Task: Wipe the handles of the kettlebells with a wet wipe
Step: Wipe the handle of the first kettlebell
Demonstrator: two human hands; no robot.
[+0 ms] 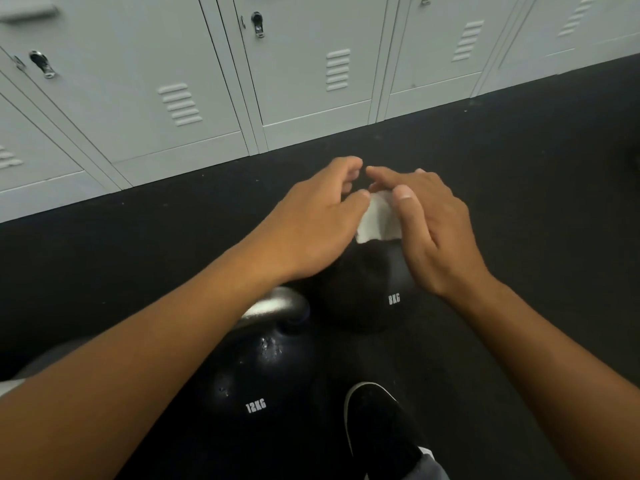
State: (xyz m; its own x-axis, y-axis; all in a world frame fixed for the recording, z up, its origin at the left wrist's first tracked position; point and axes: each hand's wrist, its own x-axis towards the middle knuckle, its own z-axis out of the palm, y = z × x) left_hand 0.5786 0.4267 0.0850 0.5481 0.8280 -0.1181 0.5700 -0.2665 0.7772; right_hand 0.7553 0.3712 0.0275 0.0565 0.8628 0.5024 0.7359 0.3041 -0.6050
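Observation:
Two black kettlebells stand on the dark floor. The one marked 8KG [374,292] is farther away; its handle is hidden under my hands. A white wet wipe [379,220] lies over the top of it. My left hand [318,223] pinches the wipe's left edge with thumb and fingers. My right hand [433,223] holds the wipe's right side, thumb on top. The nearer kettlebell, marked 12KG [263,382], shows its shiny handle [273,306] just below my left forearm; neither hand touches it.
A row of pale grey lockers [214,81] runs along the far edge of the black rubber floor [519,168]. My black shoe with a white sole rim [377,424] stands right of the 12KG kettlebell. A grey rounded shape sits at the lower left edge.

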